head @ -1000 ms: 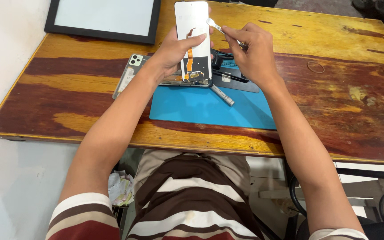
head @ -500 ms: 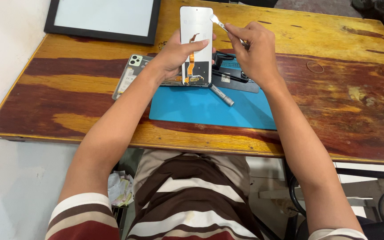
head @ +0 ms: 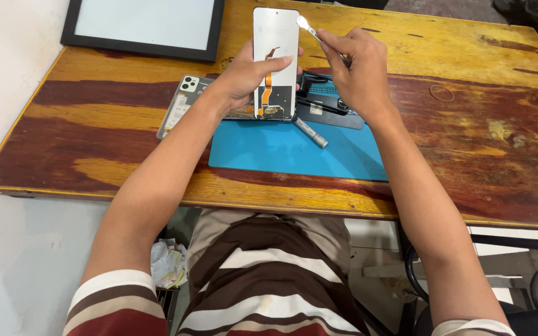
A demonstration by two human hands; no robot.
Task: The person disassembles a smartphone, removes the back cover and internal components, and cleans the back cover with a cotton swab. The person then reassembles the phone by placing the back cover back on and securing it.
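Across the whole view stretches a worn wooden surface (head: 126, 124) streaked yellow and dark red, with a black-framed white panel (head: 144, 22) lying at its far left edge. Nearer the person, a blue work mat (head: 281, 152) covers the middle of the surface, and a dark tool tray (head: 328, 109) sits on the mat's far side. A phone body (head: 182, 106) with its camera cluster showing lies just left of the mat. The left hand (head: 247, 78) is closed around a detached phone screen (head: 275, 43), holding it upright with its back and orange ribbon cable facing the person. The right hand (head: 356, 68) pinches a thin metal pry tool (head: 309, 28), its flat tip just beside the screen's upper right edge. A small silver cylinder (head: 311, 133) rests on the mat.
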